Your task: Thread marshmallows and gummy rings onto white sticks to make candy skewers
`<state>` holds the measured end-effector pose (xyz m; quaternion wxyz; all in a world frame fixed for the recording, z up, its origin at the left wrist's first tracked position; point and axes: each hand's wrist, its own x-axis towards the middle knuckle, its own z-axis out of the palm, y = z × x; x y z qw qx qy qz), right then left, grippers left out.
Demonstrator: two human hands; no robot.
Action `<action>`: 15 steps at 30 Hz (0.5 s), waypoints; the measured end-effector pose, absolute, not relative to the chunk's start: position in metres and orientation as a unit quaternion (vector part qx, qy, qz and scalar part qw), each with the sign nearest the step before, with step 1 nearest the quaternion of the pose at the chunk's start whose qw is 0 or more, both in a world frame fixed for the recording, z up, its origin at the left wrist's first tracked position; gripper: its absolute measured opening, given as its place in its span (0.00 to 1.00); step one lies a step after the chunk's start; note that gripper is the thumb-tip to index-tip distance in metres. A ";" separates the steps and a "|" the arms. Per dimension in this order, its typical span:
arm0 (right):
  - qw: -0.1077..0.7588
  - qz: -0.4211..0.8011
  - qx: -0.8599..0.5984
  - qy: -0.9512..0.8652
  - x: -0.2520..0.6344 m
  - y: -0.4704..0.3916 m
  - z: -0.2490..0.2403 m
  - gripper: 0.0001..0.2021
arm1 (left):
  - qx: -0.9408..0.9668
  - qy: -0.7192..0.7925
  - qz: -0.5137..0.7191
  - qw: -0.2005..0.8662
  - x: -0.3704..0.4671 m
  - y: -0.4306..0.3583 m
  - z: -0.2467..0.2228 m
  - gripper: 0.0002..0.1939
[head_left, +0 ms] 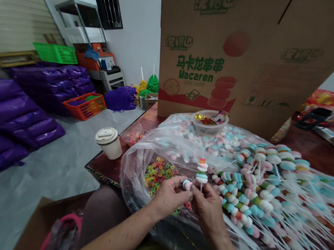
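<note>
Hands at work: two, one left hand (169,195), one right hand (209,207). Held upright marshmallow skewer (202,172): one. Marshmallow piece (187,184) in the left fingers: one or two, can't tell from here. Piled marshmallow skewers (255,200): dozens, overlapping, no exact count. Loose marshmallows (181,133): too many to count. Fruit-coloured rings (161,171): dozens, partly hidden. Tabletop (149,119): one. Lidded paper cup (111,145): one. Plastic bowl (208,129): one. Printed Macaron carton (202,31): one. Plastic baskets: two, one green basket (56,54), one orange basket (86,108). Purple bag stacks (10,119): two I can see.
</note>
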<state>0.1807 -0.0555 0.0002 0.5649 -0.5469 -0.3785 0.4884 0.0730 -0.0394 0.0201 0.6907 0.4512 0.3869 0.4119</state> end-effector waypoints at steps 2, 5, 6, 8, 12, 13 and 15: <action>0.551 0.499 -0.544 -0.389 0.182 -0.060 0.007 0.17 | 0.438 0.401 0.416 0.689 0.070 -0.039 0.018 0.18; 0.472 0.447 -0.568 -0.505 0.196 -0.077 0.016 0.13 | 0.395 0.430 0.433 0.687 0.065 -0.034 0.012 0.19; 0.434 0.404 -0.577 -0.562 0.203 -0.085 0.018 0.13 | 0.382 0.438 0.443 0.682 0.064 -0.032 0.010 0.18; 0.358 0.324 -0.591 -0.646 0.214 -0.102 0.018 0.13 | 0.368 0.452 0.464 0.667 0.063 -0.028 0.008 0.16; 0.252 0.241 -0.626 -0.698 0.219 -0.121 0.009 0.13 | 0.390 0.479 0.481 0.623 0.065 -0.025 0.002 0.12; 0.235 0.226 -0.633 -0.702 0.218 -0.122 0.007 0.13 | 0.403 0.484 0.481 0.609 0.066 -0.025 0.001 0.12; 0.201 0.203 -0.646 -0.708 0.214 -0.120 0.005 0.13 | 0.434 0.491 0.478 0.585 0.067 -0.026 -0.004 0.11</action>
